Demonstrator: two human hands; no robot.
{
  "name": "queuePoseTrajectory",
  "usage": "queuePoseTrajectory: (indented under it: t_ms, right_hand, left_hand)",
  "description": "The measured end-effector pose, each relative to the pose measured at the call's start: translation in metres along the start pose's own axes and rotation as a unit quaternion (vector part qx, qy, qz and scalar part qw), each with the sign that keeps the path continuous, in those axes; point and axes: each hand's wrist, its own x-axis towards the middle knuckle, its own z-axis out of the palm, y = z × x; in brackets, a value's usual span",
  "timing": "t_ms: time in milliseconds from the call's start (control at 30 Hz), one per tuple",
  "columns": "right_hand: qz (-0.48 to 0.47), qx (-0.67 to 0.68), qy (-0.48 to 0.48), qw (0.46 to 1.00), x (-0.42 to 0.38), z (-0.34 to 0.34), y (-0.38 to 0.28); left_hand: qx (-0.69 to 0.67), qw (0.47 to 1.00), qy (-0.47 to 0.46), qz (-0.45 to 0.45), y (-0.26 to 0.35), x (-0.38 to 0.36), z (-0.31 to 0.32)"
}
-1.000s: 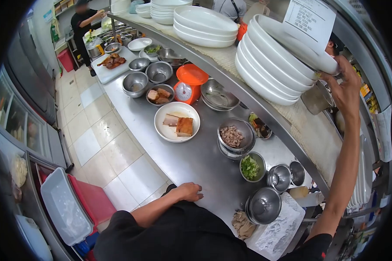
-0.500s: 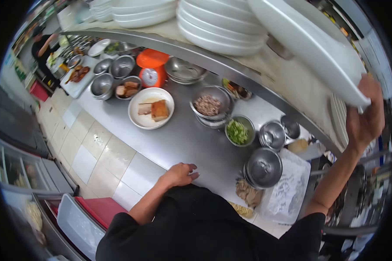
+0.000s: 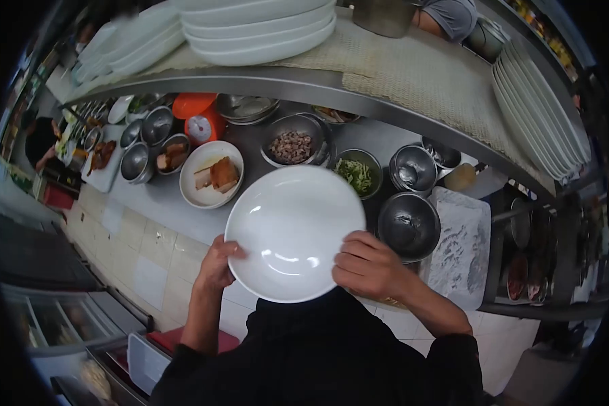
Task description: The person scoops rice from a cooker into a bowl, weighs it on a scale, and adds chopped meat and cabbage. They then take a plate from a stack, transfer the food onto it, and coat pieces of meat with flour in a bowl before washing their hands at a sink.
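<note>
Head view: an orange scale (image 3: 201, 127) stands on the table (image 3: 250, 142), beyond and left of the white plate (image 3: 296, 233). Just left of the plate, a white bowl (image 3: 210, 152) holds cooked meat (image 3: 223, 174), its raised wall probably keeping the pieces together. The left hand (image 3: 218, 262) grips the plate's left edge, its fingers clamped on the rim. The plate itself is held up in front of the person's body, face toward the camera. Just beyond it sits a steel bowl of diced meat (image 3: 305, 124); beyond and right, a bowl of greens (image 3: 377, 177). At the plate's right edge, the fingers of the right hand (image 3: 369, 267) are curled tight on the rim; opposite grips likely keep it steady. Right of the plate come stacked metal bowls (image 3: 408, 227), nested seemingly to save space, then a tray (image 3: 486, 233) of white powdery stuff.
</note>
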Motion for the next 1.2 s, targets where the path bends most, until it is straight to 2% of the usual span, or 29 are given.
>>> queuePoseTrajectory:
  t_ms: [100, 167, 200, 233, 267, 300, 367, 400, 467, 567, 667, 767, 867, 900, 1000, 1133, 1200]
  right_hand:
    - [0.035, 0.044, -0.004, 0.998, -0.014, 0.045, 0.016]
    - [0.21, 0.155, 0.058, 0.964, -0.015, 0.065, 0.027]
    - [0.212, 0.153, 0.058, 0.963, -0.022, 0.087, 0.037]
    - [0.374, 0.257, 0.104, 0.885, -0.034, 0.117, 0.049]
    - [0.519, 0.35, 0.145, 0.766, -0.041, 0.141, 0.057]
    - [0.521, 0.351, 0.145, 0.765, -0.038, 0.154, 0.065]
    - [0.715, 0.466, 0.148, 0.5, -0.024, 0.174, 0.093]
    - [0.713, 0.466, 0.147, 0.502, -0.02, 0.184, 0.106]
    - [0.694, 0.561, 0.216, 0.397, -0.015, 0.204, 0.13]
    - [0.67, 0.571, 0.25, 0.402, -0.02, 0.235, 0.164]
    - [0.717, 0.493, 0.284, 0.404, -0.006, 0.238, 0.164]
    - [0.723, 0.48, 0.299, 0.397, 0.005, 0.234, 0.168]
    - [0.73, 0.463, 0.307, 0.399, -0.001, 0.243, 0.184]
    - [0.74, 0.452, 0.334, 0.371, 0.011, 0.235, 0.181]
    - [0.736, 0.454, 0.324, 0.384, 0.008, 0.237, 0.19]
    - [0.722, 0.459, 0.34, 0.39, 0.021, 0.222, 0.193]
    - [0.689, 0.481, 0.34, 0.422, 0.023, 0.216, 0.2]
  left_hand:
    - [-0.03, 0.995, 0.095, 0.009, -0.038, 0.001, -0.046]
    - [-0.027, 0.984, 0.175, 0.011, -0.041, -0.005, -0.049]
    - [-0.027, 0.984, 0.173, 0.01, -0.049, -0.005, -0.06]
    - [-0.01, 0.98, 0.197, 0.022, -0.063, -0.004, -0.079]
    - [0.007, 0.974, 0.222, 0.034, -0.071, -0.003, -0.092]
    - [0.023, 0.968, 0.247, 0.046, -0.075, -0.002, -0.092]
    - [0.049, 0.964, 0.256, 0.054, -0.089, 0.004, -0.098]
    - [0.075, 0.959, 0.265, 0.065, -0.092, 0.007, -0.099]
    - [0.096, 0.959, 0.265, 0.039, -0.082, 0.008, -0.076]
    - [0.126, 0.953, 0.272, 0.051, -0.115, 0.038, -0.098]
    - [0.115, 0.956, 0.261, 0.068, -0.097, 0.045, -0.068]
    - [0.158, 0.954, 0.256, 0.019, -0.091, 0.061, -0.065]
    - [0.219, 0.935, 0.275, 0.05, -0.109, 0.093, -0.082]
    - [0.22, 0.935, 0.272, 0.053, -0.104, 0.096, -0.08]
    - [0.194, 0.946, 0.258, 0.029, -0.087, 0.103, -0.058]
    - [0.144, 0.972, 0.183, 0.029, -0.083, 0.12, -0.058]
    - [0.142, 0.978, 0.152, 0.02, -0.084, 0.132, -0.063]
